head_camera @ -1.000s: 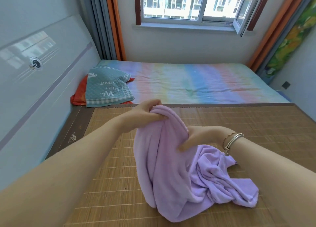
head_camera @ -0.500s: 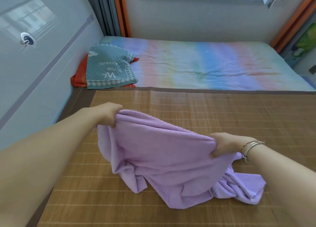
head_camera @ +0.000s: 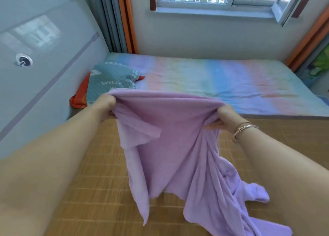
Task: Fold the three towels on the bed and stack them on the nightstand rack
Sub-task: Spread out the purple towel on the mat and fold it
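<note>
Above the bamboo mat (head_camera: 92, 173) on the bed, a lilac towel (head_camera: 170, 139) is held up by its top edge. One end is gripped by the left hand (head_camera: 105, 105), the other by the right hand (head_camera: 225, 117), fingers curled into the cloth. Its lower folds are draped onto the mat.

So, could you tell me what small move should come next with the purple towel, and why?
Probably lift and spread it flat. The left hand and right hand grip the purple towel along its top edge, but its lower part hangs twisted onto the bamboo mat, so it looks not ready to fold.
</note>
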{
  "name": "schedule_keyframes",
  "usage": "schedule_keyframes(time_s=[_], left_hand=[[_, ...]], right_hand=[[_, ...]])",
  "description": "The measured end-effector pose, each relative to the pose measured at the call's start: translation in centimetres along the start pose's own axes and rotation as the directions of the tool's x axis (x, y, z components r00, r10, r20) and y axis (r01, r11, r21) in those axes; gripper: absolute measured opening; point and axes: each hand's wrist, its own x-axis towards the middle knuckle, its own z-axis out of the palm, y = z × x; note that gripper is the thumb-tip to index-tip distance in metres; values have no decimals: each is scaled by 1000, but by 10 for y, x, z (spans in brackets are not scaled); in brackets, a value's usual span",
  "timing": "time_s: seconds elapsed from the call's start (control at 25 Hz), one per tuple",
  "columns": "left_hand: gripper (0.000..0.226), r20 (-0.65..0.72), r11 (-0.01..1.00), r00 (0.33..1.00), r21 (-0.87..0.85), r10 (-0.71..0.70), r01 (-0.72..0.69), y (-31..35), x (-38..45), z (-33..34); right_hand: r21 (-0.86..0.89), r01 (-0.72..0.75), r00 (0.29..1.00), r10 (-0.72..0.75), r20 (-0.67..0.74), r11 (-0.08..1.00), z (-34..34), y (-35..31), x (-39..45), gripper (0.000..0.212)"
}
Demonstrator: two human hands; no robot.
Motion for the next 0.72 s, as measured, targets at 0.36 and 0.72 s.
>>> schedule_keyframes(time_s=[0.36,0.72], left_hand=[[21,-245,660,614,332,751,-674,185,-50,-101],[18,248,-155,810,969,532,-195,-13,-58,-135]], right_hand=[[-266,699,544,-734,-406,664,-99,-200,-69,46],[-912,359,644,-760,89,197,0,-14,-79,18]])
